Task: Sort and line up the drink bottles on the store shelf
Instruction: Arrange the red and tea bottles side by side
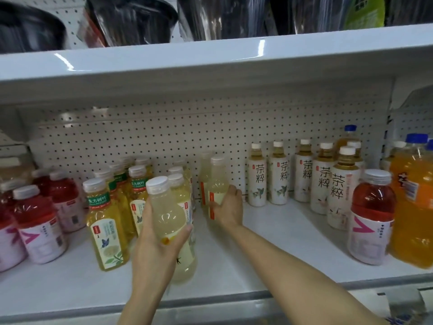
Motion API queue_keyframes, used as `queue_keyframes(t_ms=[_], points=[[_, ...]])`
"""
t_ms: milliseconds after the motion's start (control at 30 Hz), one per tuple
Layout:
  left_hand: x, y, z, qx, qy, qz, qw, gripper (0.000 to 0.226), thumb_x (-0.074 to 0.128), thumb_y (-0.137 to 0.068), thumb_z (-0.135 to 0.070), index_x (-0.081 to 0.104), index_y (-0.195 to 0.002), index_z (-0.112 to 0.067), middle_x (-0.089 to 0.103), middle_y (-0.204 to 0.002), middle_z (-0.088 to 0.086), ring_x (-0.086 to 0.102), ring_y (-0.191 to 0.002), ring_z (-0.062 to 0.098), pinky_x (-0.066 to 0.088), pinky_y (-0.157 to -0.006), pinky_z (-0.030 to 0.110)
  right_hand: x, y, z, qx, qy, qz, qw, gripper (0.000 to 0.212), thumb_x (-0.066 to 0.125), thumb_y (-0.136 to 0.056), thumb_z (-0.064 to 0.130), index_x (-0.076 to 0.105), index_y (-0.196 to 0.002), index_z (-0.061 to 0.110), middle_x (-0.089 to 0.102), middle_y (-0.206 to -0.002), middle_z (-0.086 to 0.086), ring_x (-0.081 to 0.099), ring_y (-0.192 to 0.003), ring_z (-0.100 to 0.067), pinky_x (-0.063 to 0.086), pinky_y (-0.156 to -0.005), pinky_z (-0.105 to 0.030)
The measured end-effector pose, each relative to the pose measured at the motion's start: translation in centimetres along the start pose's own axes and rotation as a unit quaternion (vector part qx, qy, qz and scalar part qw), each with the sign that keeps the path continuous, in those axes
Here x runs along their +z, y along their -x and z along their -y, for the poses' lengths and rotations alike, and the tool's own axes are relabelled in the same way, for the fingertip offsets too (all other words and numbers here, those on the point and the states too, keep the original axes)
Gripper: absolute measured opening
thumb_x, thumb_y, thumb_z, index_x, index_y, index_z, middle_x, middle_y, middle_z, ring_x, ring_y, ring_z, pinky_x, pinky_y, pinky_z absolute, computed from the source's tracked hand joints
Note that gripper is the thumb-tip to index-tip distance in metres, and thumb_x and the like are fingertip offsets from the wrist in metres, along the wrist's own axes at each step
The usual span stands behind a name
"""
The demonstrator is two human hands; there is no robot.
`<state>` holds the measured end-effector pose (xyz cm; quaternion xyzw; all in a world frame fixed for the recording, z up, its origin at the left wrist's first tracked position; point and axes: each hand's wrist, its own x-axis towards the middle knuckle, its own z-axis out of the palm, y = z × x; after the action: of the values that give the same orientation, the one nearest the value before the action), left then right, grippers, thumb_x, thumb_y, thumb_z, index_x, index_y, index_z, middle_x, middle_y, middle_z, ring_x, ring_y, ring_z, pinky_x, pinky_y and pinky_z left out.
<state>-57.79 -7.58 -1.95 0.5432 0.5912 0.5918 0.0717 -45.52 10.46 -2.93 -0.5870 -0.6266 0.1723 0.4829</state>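
Left hand (154, 240) wrapped round a pale bottle (168, 221), lifted off the shelf (257, 242). Right hand (228, 207) clasping a second pale bottle (216, 184), standing just beyond. Best set the lifted one straight in front, label outward. Behind the grips: perhaps three more pale. Right: six tea bottles (257, 177), roughly.

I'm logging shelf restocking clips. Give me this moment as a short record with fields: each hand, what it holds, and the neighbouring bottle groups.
left hand: grips a pale cloudy plastic bottle with white cap, lifted in front of the shelf
right hand: grips a second pale bottle with an orange label strip, upright on the white shelf board
left of hands: yellow tea bottles with green labels, then red drink bottles
right of hands: white-sleeved tea bottles
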Motion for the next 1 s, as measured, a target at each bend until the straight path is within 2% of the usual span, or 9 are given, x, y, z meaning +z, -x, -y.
queue_keyframes(t_ms=[67,300,433,567,667,800,867,933,1000], points=[[0.1,0.1,0.4,-0.007,-0.004,-0.001,1.000,0.100,0.075,-0.065,-0.062,0.019,-0.147,-0.052,0.059,-0.133,-0.012,0.061,-0.113,0.019,0.052,-0.095,0.049,0.8,0.0,-0.2,-0.008,0.003,0.003,1.000,0.065,0.076,-0.080,0.026,0.040,-0.132,0.010,0.045,-0.127,-0.010,0.047,-0.119,-0.028,0.044,-0.094,-0.035],[1.8,-1.1,-0.6,0.029,0.026,0.014,0.999,0.097,0.083,-0.075,-0.037,0.021,-0.149,-0.047,0.057,-0.133,-0.019,0.059,-0.115,0.006,0.051,-0.097,0.039,-2.0,3.5,0.6,-0.028,-0.039,0.022,0.999,0.070,0.068,-0.077,0.013,0.037,-0.140,0.018,0.042,-0.136,-0.006,0.039,-0.129,-0.025,0.038,-0.105,-0.037],[3.9,-2.4,-2.0,0.054,0.022,0.004,0.998,0.096,0.081,-0.076,-0.039,0.020,-0.150,-0.043,0.056,-0.131,-0.013,0.059,-0.114,0.012,0.051,-0.093,0.036,-6.2,10.6,1.9,-0.156,-0.178,0.153,0.959,0.077,0.066,-0.067,0.025,0.035,-0.137,0.033,0.045,-0.136,0.011,0.045,-0.125,-0.003,0.042,-0.104,-0.025],[6.2,-2.6,-3.7,0.076,0.025,0.042,0.996,0.096,0.079,-0.078,-0.039,0.017,-0.151,-0.041,0.056,-0.135,-0.007,0.059,-0.117,0.016,0.051,-0.093,0.039,-6.6,10.5,2.3,-0.138,-0.095,0.032,0.985,0.067,0.067,-0.067,0.039,0.039,-0.128,0.031,0.055,-0.125,0.010,0.057,-0.112,-0.009,0.050,-0.091,-0.030],[5.7,-3.6,-3.9,0.113,-0.042,0.102,0.987,0.099,0.074,-0.076,-0.056,0.013,-0.153,-0.037,0.049,-0.143,0.002,0.050,-0.128,0.023,0.048,-0.100,0.042,-6.7,9.3,1.5,-0.095,-0.089,0.013,0.991,0.057,0.076,-0.068,0.035,0.045,-0.116,0.030,0.063,-0.113,0.010,0.061,-0.100,-0.012,0.052,-0.083,-0.034],[2.6,-7.8,-2.5,0.238,-0.232,-0.006,0.943,0.111,0.053,-0.071,-0.074,0.017,-0.156,-0.013,0.019,-0.162,0.014,0.014,-0.150,0.030,0.022,-0.119,0.047,-6.5,7.3,0.2,-0.057,-0.029,0.000,0.998,0.073,0.085,-0.065,0.034,0.045,-0.124,0.020,0.061,-0.117,0.002,0.059,-0.103,-0.017,0.051,-0.084,-0.033],[1.8,-9.9,-1.1,0.235,-0.290,0.021,0.927,0.116,0.059,-0.071,-0.072,0.010,-0.157,-0.011,0.008,-0.165,0.012,0.003,-0.152,0.028,0.011,-0.121,0.046,-6.0,6.4,0.0,-0.044,-0.015,0.002,0.999,0.076,0.086,-0.066,0.033,0.043,-0.127,0.018,0.058,-0.121,0.000,0.058,-0.107,-0.018,0.050,-0.087,-0.032],[2.1,-10.9,0.1,0.215,-0.334,0.079,0.915,0.117,0.065,-0.072,-0.068,0.009,-0.158,-0.012,0.007,-0.165,0.010,0.004,-0.152,0.027,0.014,-0.122,0.047,-5.1,6.0,0.0,-0.040,-0.010,0.005,0.999,0.076,0.086,-0.067,0.032,0.041,-0.127,0.018,0.056,-0.122,-0.001,0.058,-0.108,-0.019,0.051,-0.088,-0.032],[2.5,-10.9,0.8,0.204,-0.351,0.105,0.908,0.112,0.070,-0.072,-0.064,0.017,-0.155,-0.011,0.021,-0.161,0.013,0.021,-0.148,0.031,0.028,-0.118,0.049,-4.2,5.8,0.2,-0.034,-0.016,0.014,0.999,0.075,0.085,-0.068,0.030,0.040,-0.127,0.017,0.055,-0.122,-0.001,0.057,-0.109,-0.019,0.050,-0.088,-0.032]])
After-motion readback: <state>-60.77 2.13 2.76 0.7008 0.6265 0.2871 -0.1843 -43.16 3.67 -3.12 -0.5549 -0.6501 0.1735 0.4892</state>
